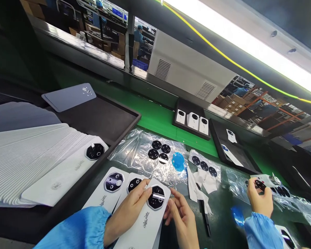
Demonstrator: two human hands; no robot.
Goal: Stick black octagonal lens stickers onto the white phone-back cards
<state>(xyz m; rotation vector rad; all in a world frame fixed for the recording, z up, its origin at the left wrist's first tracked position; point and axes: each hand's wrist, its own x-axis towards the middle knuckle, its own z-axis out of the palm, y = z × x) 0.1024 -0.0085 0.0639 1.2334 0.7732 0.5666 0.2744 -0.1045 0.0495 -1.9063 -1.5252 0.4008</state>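
Note:
A white phone back cover [146, 219] with a shiny black octagonal camera plate [156, 197] is tilted up in front of me. My left hand [129, 211] grips its left side, the thumb beside the camera plate. At the right edge, my right hand [181, 216] has curled fingers against the cover; some fingertips are hidden behind it. Beneath and to the left lie two more white covers, one with a plate [114, 182] and one partly covered by my left hand. Beyond my hands, several loose black camera plates [157, 144] rest on clear plastic film [129, 147].
A black tray [121, 126] at left holds a fanned stack of white covers [41, 155] and a grey cover [69, 97]. Blue round film [178, 161], white strips [192, 183] and a black pen-like tool [206, 218] lie right of centre. A co-worker's hand [261, 200] holds a black plate.

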